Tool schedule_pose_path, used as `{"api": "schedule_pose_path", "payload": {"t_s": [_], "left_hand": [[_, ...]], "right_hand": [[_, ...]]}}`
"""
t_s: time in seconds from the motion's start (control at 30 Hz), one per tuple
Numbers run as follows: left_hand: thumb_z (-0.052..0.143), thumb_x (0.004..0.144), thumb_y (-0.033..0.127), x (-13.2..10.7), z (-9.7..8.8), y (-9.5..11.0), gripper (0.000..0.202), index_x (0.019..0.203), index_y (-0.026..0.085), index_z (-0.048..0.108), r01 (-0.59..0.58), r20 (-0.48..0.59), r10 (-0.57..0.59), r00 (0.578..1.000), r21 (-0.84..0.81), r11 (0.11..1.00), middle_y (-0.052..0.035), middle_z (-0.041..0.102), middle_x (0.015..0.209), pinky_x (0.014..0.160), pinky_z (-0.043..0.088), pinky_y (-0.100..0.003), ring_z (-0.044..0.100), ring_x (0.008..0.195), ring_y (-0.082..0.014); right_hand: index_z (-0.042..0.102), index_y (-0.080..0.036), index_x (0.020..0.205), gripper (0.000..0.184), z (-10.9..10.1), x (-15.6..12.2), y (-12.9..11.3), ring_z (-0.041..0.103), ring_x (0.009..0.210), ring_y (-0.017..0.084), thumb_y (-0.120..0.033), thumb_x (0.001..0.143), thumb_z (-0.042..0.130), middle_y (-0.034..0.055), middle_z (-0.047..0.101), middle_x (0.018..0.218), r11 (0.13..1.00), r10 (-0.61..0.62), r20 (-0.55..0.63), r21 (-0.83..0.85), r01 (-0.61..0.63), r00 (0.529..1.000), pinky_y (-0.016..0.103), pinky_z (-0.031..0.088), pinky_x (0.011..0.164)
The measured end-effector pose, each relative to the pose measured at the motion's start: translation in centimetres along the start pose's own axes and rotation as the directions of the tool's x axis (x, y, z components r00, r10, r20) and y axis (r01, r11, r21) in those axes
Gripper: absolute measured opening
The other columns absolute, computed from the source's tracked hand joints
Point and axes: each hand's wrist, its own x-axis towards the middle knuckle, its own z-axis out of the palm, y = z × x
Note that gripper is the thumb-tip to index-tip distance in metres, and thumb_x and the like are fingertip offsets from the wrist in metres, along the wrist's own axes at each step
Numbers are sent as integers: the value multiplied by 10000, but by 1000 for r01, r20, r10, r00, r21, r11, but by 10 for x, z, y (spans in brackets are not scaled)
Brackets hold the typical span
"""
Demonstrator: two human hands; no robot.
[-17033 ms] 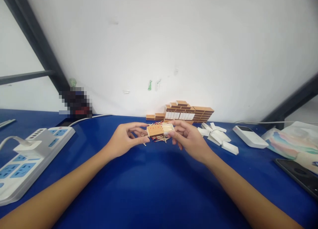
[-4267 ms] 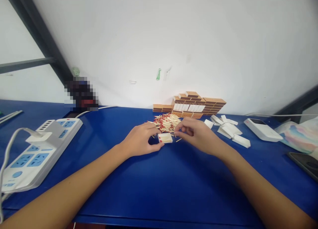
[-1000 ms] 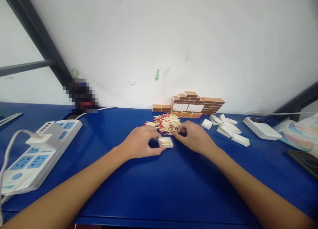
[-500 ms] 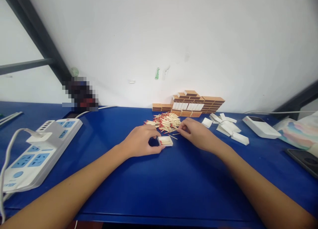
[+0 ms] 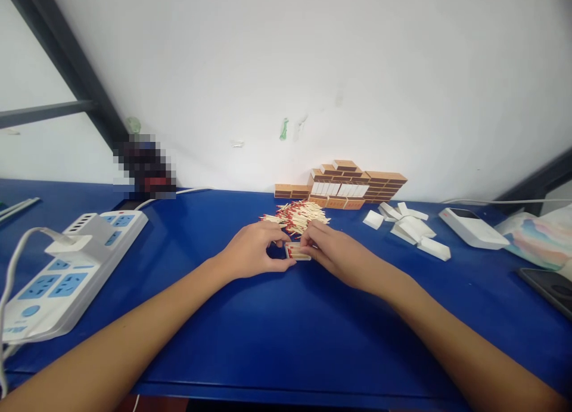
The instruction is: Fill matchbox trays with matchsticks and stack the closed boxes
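Note:
A small white matchbox tray (image 5: 295, 251) with a few red-tipped matches in it lies on the blue table (image 5: 286, 328). My left hand (image 5: 254, 252) curls round the tray's left end, thumb and fingers pinching it. My right hand (image 5: 333, 254) rests at the tray's right side with its fingertips pressed together over the tray, on matches too small to make out clearly. Just behind both hands lies a loose heap of red-tipped matches (image 5: 297, 214).
Stacked brown matchboxes (image 5: 353, 185) stand against the white wall. Several empty white trays (image 5: 413, 230) lie to the right, then a white device (image 5: 473, 228), a patterned cloth (image 5: 538, 242) and a dark phone (image 5: 547, 284). A white power strip (image 5: 67, 269) sits at left.
My right hand has come back from the match heap to the tray's right side and now covers part of it. My left hand has stayed on the tray.

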Motion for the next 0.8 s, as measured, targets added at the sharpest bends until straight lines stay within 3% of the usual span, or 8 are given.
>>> {"api": "schedule_pose_path", "payload": {"t_s": [0.4,0.8], "left_hand": [[828,814,418,1,1,-2,278,975,199,768,-17,8,17,1000,-53,998,-10,729,873,732,465,-296,655,813,-175],[798,842,443,1,0,-2,294,1011,203,773,-2,62,2,998,-14,1000,-10,703,865,739,464,-301,639,823,-181]], "right_hand": [[645,-226,994,96,-2,-3,9,623,846,195,-175,1009,565,68,610,1049,996,-60,-44,-72,57,997,321,477,734],[664,-211,1008,117,1,-3,8,621,831,180,-205,1041,553,60,598,1040,995,-45,-58,-86,40,997,325,491,763]]}}
